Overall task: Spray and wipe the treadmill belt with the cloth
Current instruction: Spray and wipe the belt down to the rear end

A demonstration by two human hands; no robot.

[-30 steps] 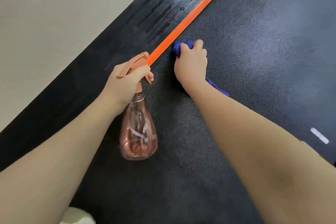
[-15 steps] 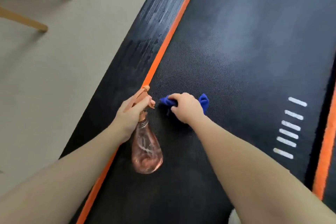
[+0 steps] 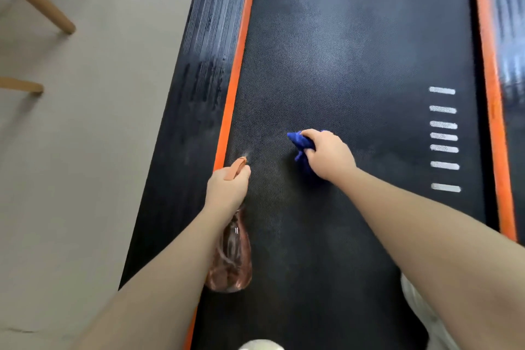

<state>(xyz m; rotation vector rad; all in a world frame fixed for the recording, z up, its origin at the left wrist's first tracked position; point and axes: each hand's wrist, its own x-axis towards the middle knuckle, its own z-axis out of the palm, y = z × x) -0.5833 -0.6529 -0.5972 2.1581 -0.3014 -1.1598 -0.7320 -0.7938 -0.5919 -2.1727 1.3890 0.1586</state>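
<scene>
On belt [image 3: 355,65], cloth [image 3: 301,143] bunched under right hand [image 3: 329,155].

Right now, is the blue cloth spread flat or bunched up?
Bunched up: the right hand grips the blue cloth in a wad on the belt.

Most of the crumpled blue cloth [image 3: 301,142] lies hidden under the right hand [image 3: 329,155]. The left hand [image 3: 227,189] covers the neck and trigger of the clear pinkish spray bottle [image 3: 233,258]. Two light wooden furniture legs [image 3: 42,0] run off the left edge.
</scene>
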